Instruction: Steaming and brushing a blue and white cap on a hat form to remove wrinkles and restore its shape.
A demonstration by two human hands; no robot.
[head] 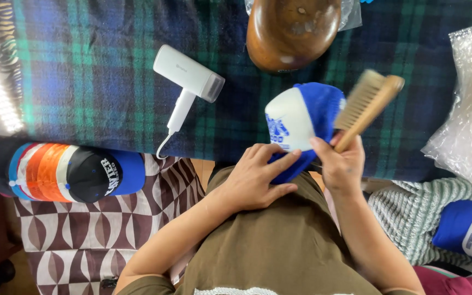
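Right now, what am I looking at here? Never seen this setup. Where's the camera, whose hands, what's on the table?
There is no machine: a person works with bare hands, and the single picture comes from a camera on their head, looking down. The left hand steadies a blue and white cap. The right hand holds a wooden brush against it; the brush looks blurred. The table wears a plaid blanket. On it lie a white handheld steamer and a wooden hat block. A stack of caps sits at left, clear plastic bags at right.
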